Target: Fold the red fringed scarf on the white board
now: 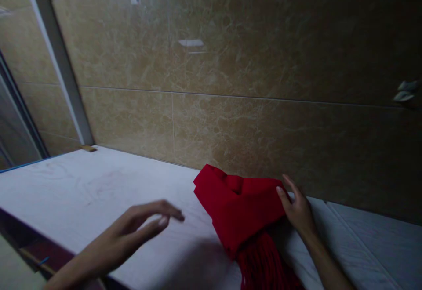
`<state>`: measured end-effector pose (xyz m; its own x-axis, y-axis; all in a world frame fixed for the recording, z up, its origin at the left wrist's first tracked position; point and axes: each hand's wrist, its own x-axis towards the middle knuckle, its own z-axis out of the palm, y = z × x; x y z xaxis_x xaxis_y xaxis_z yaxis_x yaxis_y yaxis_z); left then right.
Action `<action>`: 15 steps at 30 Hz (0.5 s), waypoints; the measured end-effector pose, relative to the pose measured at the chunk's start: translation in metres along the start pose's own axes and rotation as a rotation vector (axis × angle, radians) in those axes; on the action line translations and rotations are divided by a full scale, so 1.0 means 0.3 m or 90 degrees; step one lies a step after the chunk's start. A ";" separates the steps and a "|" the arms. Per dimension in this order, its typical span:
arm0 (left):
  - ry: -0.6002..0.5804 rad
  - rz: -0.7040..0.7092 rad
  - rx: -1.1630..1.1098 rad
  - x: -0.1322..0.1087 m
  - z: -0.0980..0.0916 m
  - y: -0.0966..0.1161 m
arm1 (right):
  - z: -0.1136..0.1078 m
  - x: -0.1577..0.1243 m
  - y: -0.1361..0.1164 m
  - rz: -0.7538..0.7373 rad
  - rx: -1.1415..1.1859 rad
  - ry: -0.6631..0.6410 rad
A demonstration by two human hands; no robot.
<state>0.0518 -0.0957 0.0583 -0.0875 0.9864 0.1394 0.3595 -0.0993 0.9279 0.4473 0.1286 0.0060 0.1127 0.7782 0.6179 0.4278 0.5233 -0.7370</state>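
Note:
A red scarf (244, 206) lies folded and crossed over itself on the white tabletop (138, 180), close to the wall. Its fringe (263, 263) hangs toward me at the bottom of the view. My right hand (298, 208) is at the scarf's right edge, thumb against the cloth and fingers apart; it does not visibly grip. To the left of the scarf, my left hand (145, 224) hovers over the tabletop with nothing in it, fingers slightly bent and thumb apart. A gap separates it from the scarf.
A brown marbled tile wall (231, 61) rises right behind the table. A small wooden piece (88, 148) sits at the far left corner, near a grey metal post (61, 66). Below the front edge is an open compartment (42, 250). Wall fittings show at upper left and right.

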 end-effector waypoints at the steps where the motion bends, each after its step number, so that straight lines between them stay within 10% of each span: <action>1: -0.011 0.112 0.073 0.095 0.004 0.067 | 0.004 0.011 -0.035 -0.068 -0.056 -0.002; 4: -0.013 0.323 0.208 0.381 0.082 0.178 | 0.030 0.051 -0.116 -0.141 -0.238 -0.133; 7: -0.116 0.292 0.406 0.590 0.203 0.152 | 0.065 0.087 -0.141 -0.073 -0.353 -0.329; 15: -0.224 0.161 0.462 0.700 0.311 0.002 | 0.090 0.081 -0.037 -0.035 -0.350 -0.390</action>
<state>0.1202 0.1238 0.0559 0.3274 0.9410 0.0853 0.8473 -0.3323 0.4143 0.4210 0.1510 0.0217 -0.3617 0.8915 0.2729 0.8143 0.4446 -0.3732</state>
